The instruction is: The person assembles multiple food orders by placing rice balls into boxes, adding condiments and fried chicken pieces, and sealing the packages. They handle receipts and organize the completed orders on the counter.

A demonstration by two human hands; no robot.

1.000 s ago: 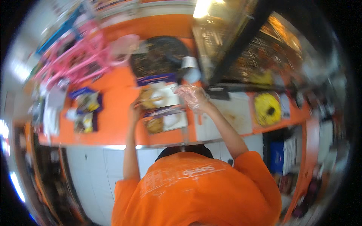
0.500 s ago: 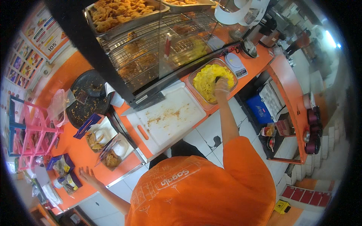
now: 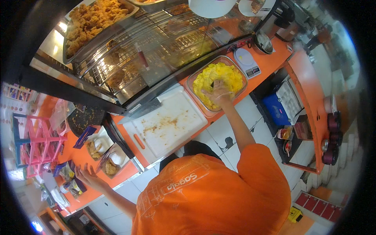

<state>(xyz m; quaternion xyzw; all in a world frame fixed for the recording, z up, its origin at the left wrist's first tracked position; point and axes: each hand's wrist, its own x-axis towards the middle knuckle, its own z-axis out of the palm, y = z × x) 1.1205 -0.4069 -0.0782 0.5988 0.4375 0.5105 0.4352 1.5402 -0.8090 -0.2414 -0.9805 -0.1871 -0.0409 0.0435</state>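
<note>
My right hand (image 3: 220, 95), in what looks like a clear plastic glove, reaches into a clear tub (image 3: 189, 87) of yellow shredded food (image 3: 231, 76). A small dark thing (image 3: 213, 84) shows at its fingers, too small to make out. On the other side, my left hand (image 3: 87, 176) hovers by the orange counter's front edge, fingers spread and holding nothing. Near it stand open takeaway boxes (image 3: 111, 169) with fried pieces, white rounded portions beside them. Between my hands lies a white cutting board (image 3: 168, 133) strewn with brown crumbs, a large knife (image 3: 143, 109) along its far edge.
A glass display case (image 3: 156, 47) with fried food (image 3: 98, 19) on racks rises behind the board. Beside the tub is a kitchen scale (image 3: 246, 62). Far left are a pink rack (image 3: 41, 137) and a dark round pan (image 3: 86, 121). A blue cooler box (image 3: 276, 109) sits at right.
My right hand has moved left within the yellow food, its fingers spreading somewhat. My left hand stays spread, shifting slightly toward the takeaway boxes. The whole view has turned a little.
</note>
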